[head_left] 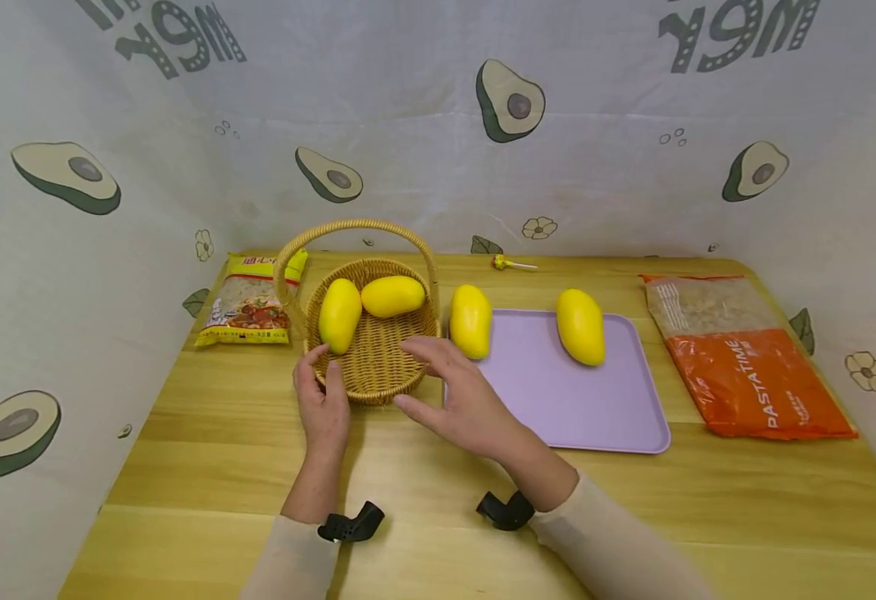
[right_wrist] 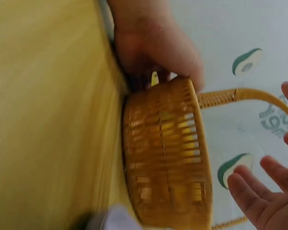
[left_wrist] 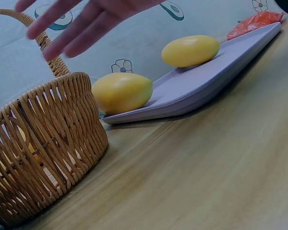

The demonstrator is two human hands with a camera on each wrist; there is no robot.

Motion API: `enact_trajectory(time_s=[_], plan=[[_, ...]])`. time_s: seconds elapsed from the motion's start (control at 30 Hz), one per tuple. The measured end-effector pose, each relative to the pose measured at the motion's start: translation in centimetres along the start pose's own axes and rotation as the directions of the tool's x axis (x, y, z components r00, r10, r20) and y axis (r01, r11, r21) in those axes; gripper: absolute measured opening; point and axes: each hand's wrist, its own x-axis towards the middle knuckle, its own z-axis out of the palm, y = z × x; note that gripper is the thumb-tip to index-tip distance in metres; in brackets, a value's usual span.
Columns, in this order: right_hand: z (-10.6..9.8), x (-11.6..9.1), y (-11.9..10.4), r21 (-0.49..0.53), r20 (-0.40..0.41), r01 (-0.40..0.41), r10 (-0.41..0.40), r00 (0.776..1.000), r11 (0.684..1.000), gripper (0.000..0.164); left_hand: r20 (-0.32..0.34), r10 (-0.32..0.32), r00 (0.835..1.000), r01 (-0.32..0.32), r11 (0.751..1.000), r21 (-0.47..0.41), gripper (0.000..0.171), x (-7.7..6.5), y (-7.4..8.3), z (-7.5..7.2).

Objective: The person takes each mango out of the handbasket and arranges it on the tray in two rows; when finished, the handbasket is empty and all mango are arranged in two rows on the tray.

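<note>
A round wicker basket [head_left: 377,354] with a tall arched handle holds two yellow mangoes, one mango [head_left: 340,317] at its left and another mango [head_left: 392,297] at the back. My left hand [head_left: 322,408] grips the basket's near left side, thumb by the rim and fingers along the outer wall. Over the basket's near right rim, my right hand [head_left: 460,400] is spread with nothing in it. On the lilac tray [head_left: 550,408] lie a mango [head_left: 471,322] at the left edge and another mango [head_left: 581,327] towards the back right.
A yellow-printed food bag [head_left: 250,300] lies behind the basket's left side. At the far right is an orange PASTATIME bag [head_left: 756,367]. A wrapped lollipop [head_left: 513,263] lies at the table's back edge, before a curtain [head_left: 407,108] printed with avocados.
</note>
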Motion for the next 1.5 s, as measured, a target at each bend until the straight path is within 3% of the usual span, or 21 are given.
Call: enact_trajectory(time_s=[0.17,0.4,0.6,0.8,1.03,1.5], plan=[[2.8,3.6,-0.3,0.111,-0.026,-0.068,0.072,0.997,0.991,0.073,-0.002,0.005,1.000,-0.005,1.000,-0.004,0.031,0.1,-0.1,-0.1],[5.6,8.4,0.6,0.009,0.022,-0.193,0.193,0.981,0.981,0.084,-0.013,0.011,1.000,-0.011,1.000,0.002,0.029,0.1,-0.1,-0.2],[6.8,11.2,1.0,0.015,0.062,-0.252,0.251,0.966,0.968,0.084,-0.020,0.010,1.000,-0.010,1.000,0.017,0.031,0.1,-0.1,-0.2],[7.7,12.6,1.5,-0.016,0.087,-0.307,0.307,0.948,0.952,0.083,-0.027,0.021,0.999,-0.021,1.000,0.021,0.031,0.2,-0.2,-0.2],[8.8,13.6,1.8,-0.042,0.092,-0.309,0.312,0.946,0.950,0.082,-0.033,0.023,0.999,-0.023,1.000,0.015,0.032,0.3,-0.2,-0.2],[8.8,14.8,1.8,-0.072,0.061,-0.361,0.366,0.929,0.930,0.081,-0.022,0.026,0.999,-0.026,1.000,-0.004,0.030,0.4,-0.1,0.1]])
